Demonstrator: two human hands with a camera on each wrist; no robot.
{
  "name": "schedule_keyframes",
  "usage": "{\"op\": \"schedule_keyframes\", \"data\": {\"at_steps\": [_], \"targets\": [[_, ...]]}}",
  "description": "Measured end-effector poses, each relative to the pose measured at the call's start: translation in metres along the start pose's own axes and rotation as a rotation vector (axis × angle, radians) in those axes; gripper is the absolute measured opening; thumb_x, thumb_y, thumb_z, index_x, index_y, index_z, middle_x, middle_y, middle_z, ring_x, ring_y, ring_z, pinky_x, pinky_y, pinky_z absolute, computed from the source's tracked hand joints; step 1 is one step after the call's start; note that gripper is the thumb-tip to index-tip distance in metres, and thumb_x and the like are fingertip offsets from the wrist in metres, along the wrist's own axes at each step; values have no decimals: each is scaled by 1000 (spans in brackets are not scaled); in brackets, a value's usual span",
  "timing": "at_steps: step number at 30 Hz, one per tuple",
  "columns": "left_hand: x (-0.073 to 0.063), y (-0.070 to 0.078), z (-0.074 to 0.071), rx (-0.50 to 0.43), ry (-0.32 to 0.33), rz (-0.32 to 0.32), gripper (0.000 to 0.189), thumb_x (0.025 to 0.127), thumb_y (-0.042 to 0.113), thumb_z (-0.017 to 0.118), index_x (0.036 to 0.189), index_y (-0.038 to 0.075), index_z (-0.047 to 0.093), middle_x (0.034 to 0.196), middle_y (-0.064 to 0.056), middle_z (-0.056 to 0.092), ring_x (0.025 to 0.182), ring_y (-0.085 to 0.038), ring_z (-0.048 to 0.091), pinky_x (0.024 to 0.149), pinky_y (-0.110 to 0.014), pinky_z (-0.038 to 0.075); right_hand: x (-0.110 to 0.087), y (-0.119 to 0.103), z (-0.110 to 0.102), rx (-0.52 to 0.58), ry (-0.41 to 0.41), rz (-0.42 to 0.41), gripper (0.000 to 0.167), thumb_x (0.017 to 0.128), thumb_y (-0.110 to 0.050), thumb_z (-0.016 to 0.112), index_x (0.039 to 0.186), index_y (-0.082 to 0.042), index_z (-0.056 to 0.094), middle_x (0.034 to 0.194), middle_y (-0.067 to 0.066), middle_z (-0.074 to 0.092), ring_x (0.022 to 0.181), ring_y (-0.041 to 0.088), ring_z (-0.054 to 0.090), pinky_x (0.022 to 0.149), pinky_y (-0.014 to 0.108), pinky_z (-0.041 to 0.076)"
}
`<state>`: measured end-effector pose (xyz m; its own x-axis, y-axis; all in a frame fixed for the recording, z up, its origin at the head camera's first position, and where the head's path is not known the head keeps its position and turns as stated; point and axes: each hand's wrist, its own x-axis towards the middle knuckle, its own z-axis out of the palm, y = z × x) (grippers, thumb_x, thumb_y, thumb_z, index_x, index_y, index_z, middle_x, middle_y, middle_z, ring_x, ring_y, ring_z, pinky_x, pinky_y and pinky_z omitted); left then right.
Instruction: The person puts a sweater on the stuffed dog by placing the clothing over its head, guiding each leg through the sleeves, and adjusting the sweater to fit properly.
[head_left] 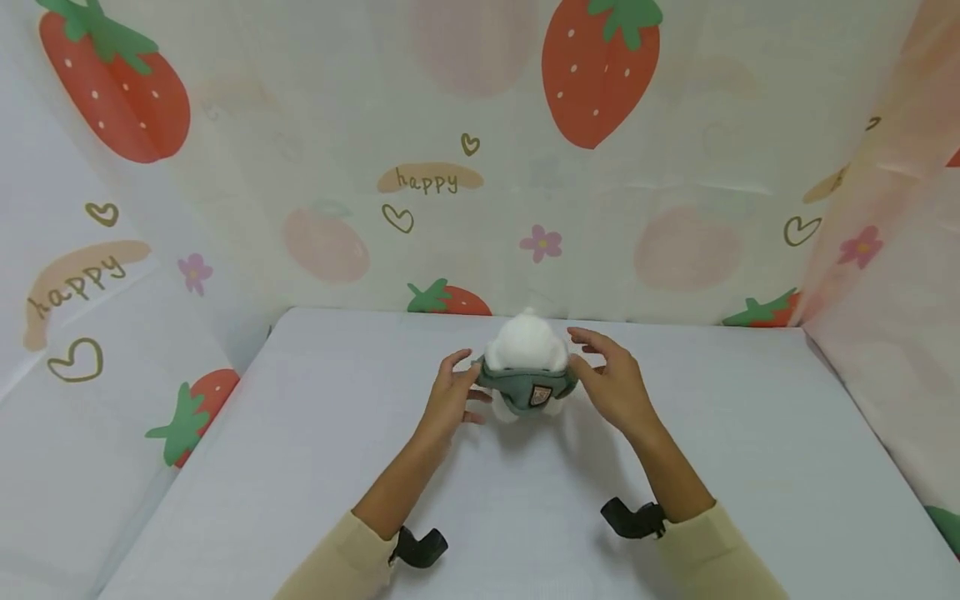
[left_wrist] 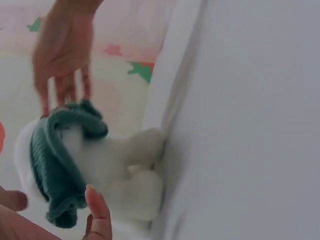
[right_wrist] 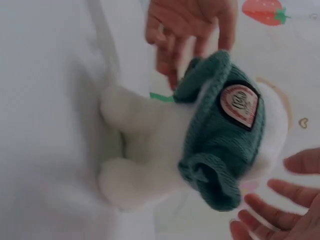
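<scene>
A white plush toy stands upright on the table, its two stubby legs on the surface. Around its upper body sits a small green knitted garment with a black-edged pink patch and sleeve-like flaps at either side. My left hand is at the toy's left, its thumb and forefinger right at the garment's edge, the fingers loosely spread. On the other side, my right hand has its thumb close by the garment and its other fingers extended beside the white head.
The white table runs back to a fabric backdrop printed with strawberries, hearts and flowers. More printed fabric hangs along the left and right sides. Black wrist devices show at both beige sleeves.
</scene>
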<state>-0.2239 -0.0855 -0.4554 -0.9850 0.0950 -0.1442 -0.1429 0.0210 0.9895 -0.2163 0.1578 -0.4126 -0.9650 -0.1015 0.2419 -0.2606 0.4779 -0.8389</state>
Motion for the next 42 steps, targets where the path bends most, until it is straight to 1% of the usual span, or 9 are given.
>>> {"op": "schedule_keyframes", "data": {"at_steps": [3,7,11,15,24,30,32,36,42], "targets": [[-8,-7,3,-34,-60,-120,77,100,61,51,153,9,28,129,-19,60,96,-28,68,60,-27,54,8,-8,-3,-47,-27,-136,52,101,-21,65,149,-10,50,147,13,54,135,32,47,104,56,43],[-16,-14,11,-17,-209,-189,84,93,69,56,140,0,46,118,-14,66,88,-22,69,61,-28,54,19,-14,-2,-98,-112,-249,62,97,-29,72,152,-16,47,151,9,50,141,29,44,110,58,38],[-18,-20,18,-7,-280,-164,56,98,53,62,116,-1,65,114,-12,70,80,-15,69,63,-26,54,26,-12,5,-110,-147,-283,61,93,-26,77,148,-16,53,149,7,53,140,28,46,110,56,40],[-20,-24,19,43,-323,-112,34,102,35,62,92,4,68,107,-14,71,74,-13,68,59,-25,51,26,-9,8,-105,-101,-306,57,90,-19,80,143,-14,60,144,8,59,135,28,52,107,53,44],[-23,-38,14,257,-470,-76,30,103,27,61,95,-1,69,90,-10,73,64,-14,66,52,-25,46,25,-6,10,-71,-25,-254,53,90,-16,80,140,-14,63,139,10,62,129,30,57,105,54,45],[-16,-33,2,357,-440,-40,36,102,33,61,101,-2,70,86,-12,72,57,-16,65,47,-26,46,22,2,7,-27,-21,-190,51,95,-27,74,142,-14,60,139,10,62,125,29,59,104,54,45],[-10,-28,-6,385,-388,-23,36,102,34,61,110,0,68,88,-12,73,58,-19,66,48,-27,45,21,8,4,-21,6,-149,46,100,-27,68,141,-10,60,135,11,65,121,30,61,101,52,47],[3,-16,-25,403,-214,12,36,101,27,64,129,5,62,98,-13,74,67,-25,71,52,-29,48,19,23,-3,-51,32,-33,36,103,-21,62,134,-4,64,123,16,70,114,34,65,92,52,53],[17,-3,-34,364,-74,61,38,101,31,64,132,10,65,113,-13,71,80,-26,72,60,-32,53,18,36,-3,-131,-80,23,32,99,-17,65,127,-1,68,114,17,73,112,37,66,92,55,52]]}}
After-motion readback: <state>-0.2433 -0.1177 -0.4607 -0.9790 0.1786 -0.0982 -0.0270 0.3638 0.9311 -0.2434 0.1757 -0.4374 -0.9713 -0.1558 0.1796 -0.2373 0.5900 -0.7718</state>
